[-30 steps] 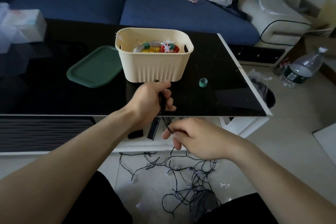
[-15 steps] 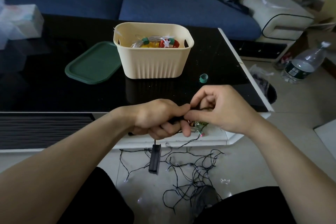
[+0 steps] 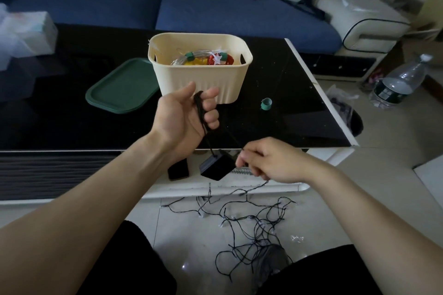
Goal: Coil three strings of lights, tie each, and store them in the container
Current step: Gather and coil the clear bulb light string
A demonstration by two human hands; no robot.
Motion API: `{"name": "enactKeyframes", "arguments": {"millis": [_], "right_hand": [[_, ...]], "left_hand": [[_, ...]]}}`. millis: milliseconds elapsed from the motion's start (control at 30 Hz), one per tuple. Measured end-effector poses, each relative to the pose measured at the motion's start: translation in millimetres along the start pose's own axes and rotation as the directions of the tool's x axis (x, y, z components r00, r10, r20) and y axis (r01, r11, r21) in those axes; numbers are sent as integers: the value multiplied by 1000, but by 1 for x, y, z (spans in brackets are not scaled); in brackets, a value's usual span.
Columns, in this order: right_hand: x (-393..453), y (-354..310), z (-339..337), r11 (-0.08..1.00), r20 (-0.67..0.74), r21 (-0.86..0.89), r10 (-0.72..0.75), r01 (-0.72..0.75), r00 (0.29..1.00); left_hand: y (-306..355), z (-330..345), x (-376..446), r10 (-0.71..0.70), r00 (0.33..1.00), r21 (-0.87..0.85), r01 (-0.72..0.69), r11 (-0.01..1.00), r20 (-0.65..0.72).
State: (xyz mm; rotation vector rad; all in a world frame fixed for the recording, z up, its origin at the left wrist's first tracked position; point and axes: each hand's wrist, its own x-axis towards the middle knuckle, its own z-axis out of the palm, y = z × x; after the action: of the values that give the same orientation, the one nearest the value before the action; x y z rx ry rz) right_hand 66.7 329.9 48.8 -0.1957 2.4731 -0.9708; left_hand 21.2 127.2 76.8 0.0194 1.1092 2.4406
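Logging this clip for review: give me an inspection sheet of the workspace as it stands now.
Surface: black glossy table, white-edged.
Job's things: cream container on the table, holding coiled lights with green ties; green lid beside it; green tie roll to its right.
Clutter: tissue pack at the table's far left.
Grippers: left hand has black cord looped over its fingers; right hand pinches the cord lower down.
Cables: black light string loose and tangled on the floor; its black box hangs below the left hand.
Surroundings: blue sofa; water bottle on the floor.
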Motion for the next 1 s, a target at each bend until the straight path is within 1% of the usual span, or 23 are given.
{"name": "enactKeyframes", "arguments": {"millis": [67, 167, 233, 267, 300, 367, 433, 467, 533, 567, 633, 667, 733, 800, 900, 1000], "right_hand": [[-1, -7, 8, 999, 14, -48, -18, 19, 1000], [-6, -22, 17, 987, 15, -130, -98, 99, 995], [-11, -32, 22, 979, -14, -117, -168, 165, 986], [-12, -36, 25, 976, -39, -98, -200, 195, 979], [-15, -39, 26, 972, -65, -77, -228, 223, 971], [-19, -44, 23, 961, -136, -29, -276, 275, 951], [-22, -43, 15, 946, -229, 24, -309, 323, 923], [-22, -40, 10, 938, -265, 46, -320, 343, 910], [-21, -33, 1, 923, -306, 96, -330, 374, 893], [-21, -29, -3, 917, -316, 118, -329, 381, 890], [-19, -21, -12, 910, -336, 158, -314, 382, 888], [-18, -18, -16, 911, -353, 163, -305, 379, 885], [-15, -11, -24, 920, -387, 149, -284, 363, 877], [-13, -5, -29, 932, -401, 136, -258, 336, 879], [-11, 2, -33, 957, -365, 126, -201, 263, 909], [-12, 5, -34, 967, -329, 160, -135, 197, 935]], "left_hand": [[-1, 0, -1, 4, 1000, 68, -2, 998, -18], [-7, 4, -3, -8, 999, 124, 13, 992, -45], [-11, 7, -4, -17, 999, 195, 24, 980, -39], [-13, 8, -4, -29, 999, 264, 37, 964, -36], [-16, 8, -3, -51, 998, 344, 61, 937, -37], [-22, 5, -3, -112, 993, 518, 106, 849, -19], [-27, 1, -4, -195, 979, 660, 114, 743, 51], [-28, 2, -6, -264, 960, 698, 125, 705, 95], [-30, 4, -12, -425, 891, 736, 178, 654, 161], [-30, 5, -13, -481, 858, 758, 189, 624, 182], [-32, 6, -13, -548, 811, 800, 184, 571, 205], [-32, 5, -11, -571, 796, 804, 197, 561, 203], [-28, 6, -10, -591, 781, 781, 237, 578, 201], [-22, 5, -11, -563, 793, 745, 227, 628, 233], [-12, 0, -12, -499, 838, 631, 267, 728, 221], [-4, -2, -11, -417, 890, 422, 312, 851, 184]]}}
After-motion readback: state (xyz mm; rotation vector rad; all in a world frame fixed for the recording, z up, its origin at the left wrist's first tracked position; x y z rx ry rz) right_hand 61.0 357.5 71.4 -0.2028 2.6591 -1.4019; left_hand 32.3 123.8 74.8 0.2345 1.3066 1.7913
